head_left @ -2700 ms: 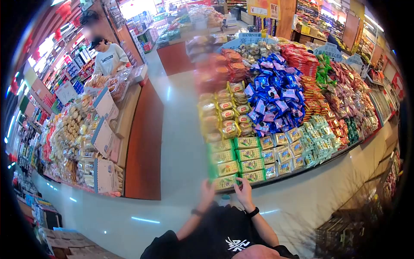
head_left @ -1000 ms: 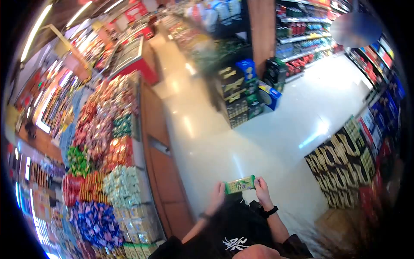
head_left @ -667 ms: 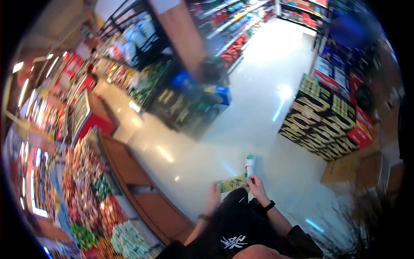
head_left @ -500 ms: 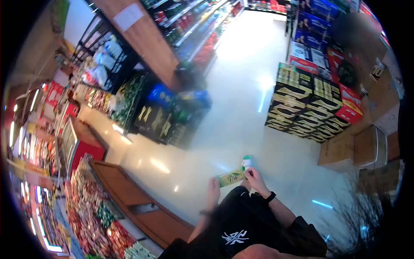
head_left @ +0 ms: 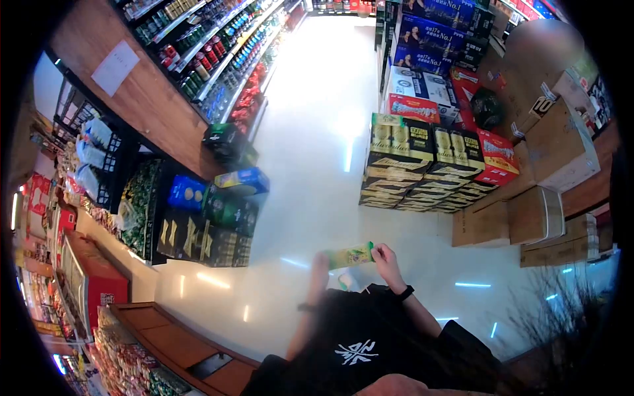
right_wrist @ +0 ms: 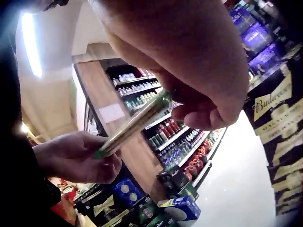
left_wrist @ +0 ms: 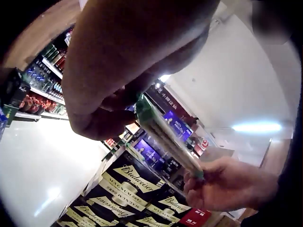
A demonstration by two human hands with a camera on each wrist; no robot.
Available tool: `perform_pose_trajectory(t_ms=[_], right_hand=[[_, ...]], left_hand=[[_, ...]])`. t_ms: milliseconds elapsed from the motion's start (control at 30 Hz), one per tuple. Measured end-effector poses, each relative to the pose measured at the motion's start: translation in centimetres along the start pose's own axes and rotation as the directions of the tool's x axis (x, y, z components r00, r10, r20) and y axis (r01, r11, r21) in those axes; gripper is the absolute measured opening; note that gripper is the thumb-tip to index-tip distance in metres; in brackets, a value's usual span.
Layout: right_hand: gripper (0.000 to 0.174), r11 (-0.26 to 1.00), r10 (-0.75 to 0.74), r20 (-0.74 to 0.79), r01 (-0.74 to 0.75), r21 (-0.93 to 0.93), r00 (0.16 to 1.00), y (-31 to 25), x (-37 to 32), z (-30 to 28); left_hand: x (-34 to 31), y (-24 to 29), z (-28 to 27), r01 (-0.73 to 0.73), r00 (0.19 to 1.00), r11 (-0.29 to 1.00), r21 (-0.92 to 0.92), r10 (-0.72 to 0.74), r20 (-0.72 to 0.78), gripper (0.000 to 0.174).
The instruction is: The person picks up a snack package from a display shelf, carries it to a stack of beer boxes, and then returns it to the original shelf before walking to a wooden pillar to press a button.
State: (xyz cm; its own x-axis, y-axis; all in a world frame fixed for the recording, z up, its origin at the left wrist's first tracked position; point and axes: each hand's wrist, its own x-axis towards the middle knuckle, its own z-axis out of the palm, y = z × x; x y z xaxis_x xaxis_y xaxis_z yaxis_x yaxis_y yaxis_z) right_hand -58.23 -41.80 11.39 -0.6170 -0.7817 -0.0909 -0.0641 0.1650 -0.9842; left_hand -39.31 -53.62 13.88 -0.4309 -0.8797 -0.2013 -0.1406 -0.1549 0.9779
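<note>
A flat, clear-wrapped snack packet (head_left: pixel 353 255) with green ends is stretched between both hands, in front of the body and above the floor. My left hand (head_left: pixel 319 270) pinches one end, blurred in the head view. At the other end, the fingers and thumb of my right hand (head_left: pixel 387 263) grip the green edge. The left wrist view shows the packet (left_wrist: pixel 165 135) edge-on, thin and tilted, with the right hand (left_wrist: pixel 227 184) at its lower end. From the right wrist, the left hand (right_wrist: pixel 75 158) appears around the far green tip.
Stacked beer cartons (head_left: pixel 422 158) stand ahead on the right, beside brown cardboard boxes (head_left: pixel 508 214). More cartons (head_left: pixel 208 224) sit by a wooden pillar at left. Between them a shiny aisle floor (head_left: pixel 317 125) runs past drink shelves (head_left: pixel 205 53). The snack counter's wooden side (head_left: pixel 178 343) lies at lower left.
Earlier both hands were at the packets along the snack counter's edge. The packet has since been lifted away, and the view has swung right toward the drinks aisle.
</note>
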Motion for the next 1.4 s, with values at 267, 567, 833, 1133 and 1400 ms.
perform_pose_trajectory(t_ms=[267,567,833,1133,1400], right_hand=[[0.010,0.995,0.094,-0.171,-0.099,-0.017,0.981,-2.8,5.0,-3.5],[0.013,0.986,0.160,-0.172,-0.166,-0.020,0.972,0.1,12.9,-8.7],[0.015,0.998,-0.007,-0.117,-0.001,-0.065,0.993,-1.5,24.3,-16.4],[0.016,0.977,-0.036,-0.114,0.059,0.205,0.993,2.3,34.0,-24.9],[0.023,0.930,0.105,-0.220,-0.018,0.368,0.970,3.7,43.5,-28.3]], left_hand=[[6.8,2.1,5.5,0.062,0.987,0.997,-0.055,-0.053,0.150,0.025],[15.3,-0.8,10.9,-0.054,0.975,0.964,0.260,-0.006,0.224,0.024],[21.4,2.2,21.1,-0.008,0.996,0.979,0.205,-0.011,0.090,0.023],[29.2,7.3,34.1,-0.025,0.975,0.975,0.222,-0.025,0.221,0.026],[35.7,9.1,39.9,-0.476,0.879,0.695,0.539,0.354,0.321,0.054]])
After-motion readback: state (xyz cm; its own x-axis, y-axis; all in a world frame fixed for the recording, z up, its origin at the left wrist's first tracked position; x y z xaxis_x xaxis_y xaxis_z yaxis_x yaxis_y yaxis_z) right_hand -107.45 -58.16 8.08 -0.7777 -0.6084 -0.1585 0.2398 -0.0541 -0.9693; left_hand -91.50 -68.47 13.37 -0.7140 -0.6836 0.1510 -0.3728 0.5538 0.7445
